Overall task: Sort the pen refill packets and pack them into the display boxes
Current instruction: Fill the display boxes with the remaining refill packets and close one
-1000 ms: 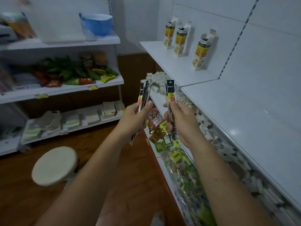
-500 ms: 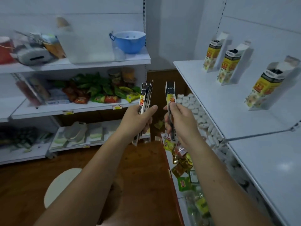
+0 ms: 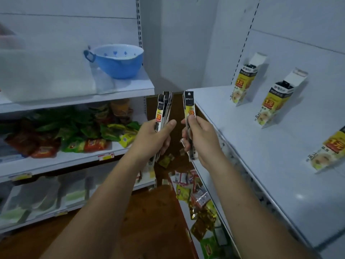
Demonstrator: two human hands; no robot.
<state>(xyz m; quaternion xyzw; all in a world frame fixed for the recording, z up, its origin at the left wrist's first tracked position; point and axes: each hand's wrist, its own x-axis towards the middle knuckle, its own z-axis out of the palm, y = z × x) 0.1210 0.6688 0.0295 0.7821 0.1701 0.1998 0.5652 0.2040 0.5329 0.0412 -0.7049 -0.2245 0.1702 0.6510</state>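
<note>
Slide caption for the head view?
Left hand holds a bunch of refill packets, right hand pinches a single packet, beside the shelf of open display boxes.

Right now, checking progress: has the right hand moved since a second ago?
Yes: the right hand went forward along the shelf, toward the back wall.

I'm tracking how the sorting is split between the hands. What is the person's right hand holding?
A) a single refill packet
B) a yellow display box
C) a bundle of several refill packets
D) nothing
A: the right hand pinches one slim black-and-yellow pen refill packet upright, while the left hand grips the bundle of several packets.
</note>
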